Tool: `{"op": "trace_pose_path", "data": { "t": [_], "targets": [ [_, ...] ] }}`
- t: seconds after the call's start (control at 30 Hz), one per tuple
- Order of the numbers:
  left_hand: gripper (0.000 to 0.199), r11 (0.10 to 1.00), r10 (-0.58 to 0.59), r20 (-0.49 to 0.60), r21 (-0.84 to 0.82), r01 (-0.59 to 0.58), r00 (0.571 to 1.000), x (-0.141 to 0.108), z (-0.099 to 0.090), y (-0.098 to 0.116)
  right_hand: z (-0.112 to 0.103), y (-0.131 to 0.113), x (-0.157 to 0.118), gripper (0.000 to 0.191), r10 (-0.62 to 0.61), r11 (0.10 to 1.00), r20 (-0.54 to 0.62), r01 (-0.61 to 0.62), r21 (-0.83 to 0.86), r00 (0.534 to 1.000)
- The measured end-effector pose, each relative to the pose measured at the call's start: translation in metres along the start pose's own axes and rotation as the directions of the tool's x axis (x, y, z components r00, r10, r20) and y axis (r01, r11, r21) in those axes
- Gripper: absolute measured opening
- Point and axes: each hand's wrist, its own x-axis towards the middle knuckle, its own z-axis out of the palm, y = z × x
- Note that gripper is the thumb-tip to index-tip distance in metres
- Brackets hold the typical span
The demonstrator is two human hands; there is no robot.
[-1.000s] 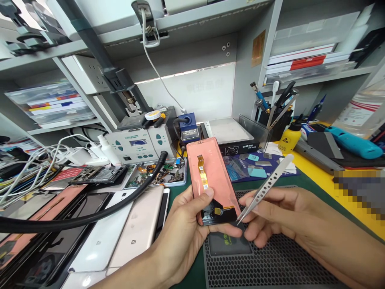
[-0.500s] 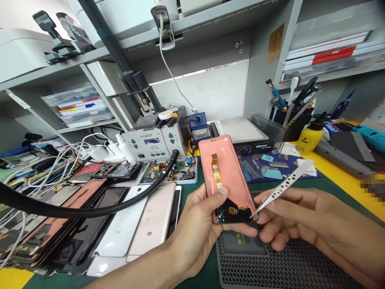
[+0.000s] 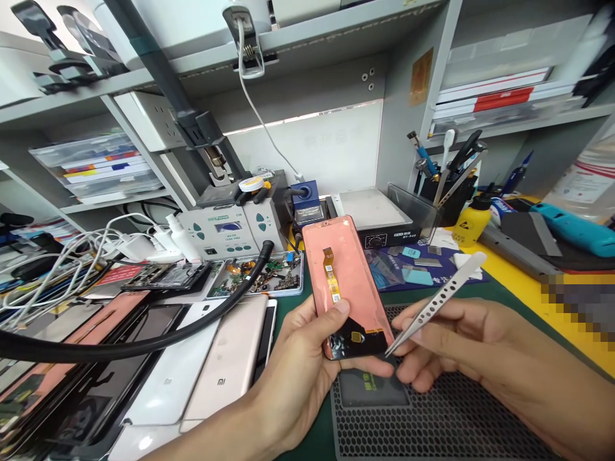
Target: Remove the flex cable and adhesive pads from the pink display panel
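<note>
My left hand grips a phone screen by its lower left edge, thumb on its back. That back is pink, with a yellow ribbon cable up the middle and a black section along the bottom. Between the thumb and fingers of my right hand is a pair of perforated metal tweezers, pointing down and left. Their tips lie close to the screen's lower right corner; I cannot tell whether they touch it. Below both hands lies a black honeycomb mat.
Several phones lie at left, crossed by a black hose. Behind stand a tray of circuit boards, a grey control station and a flat heating plate. A yellow bottle and a tool holder are at right.
The whole scene has shifted left in view as the camera turned. The tweezers' tips now sit slightly lower against the screen's corner. Both hands keep their holds.
</note>
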Motion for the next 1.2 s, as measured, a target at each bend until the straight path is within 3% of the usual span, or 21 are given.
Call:
{"op": "trace_pose_path", "data": {
  "t": [0.47,1.2],
  "targets": [
    [0.025,1.000,0.007,-0.001,0.020,-0.007,1.000,-0.0008,0.0004,0.0000,0.0029,-0.0019,-0.0036,0.029,0.026,0.998,-0.007,-0.025,0.066,1.000],
    [0.024,1.000,0.000,-0.018,0.024,0.001,1.000,-0.0018,0.0001,-0.0008,0.0026,-0.0015,-0.0042,0.041,-0.039,0.999,-0.013,0.039,-0.027,0.999]
  ]
}}
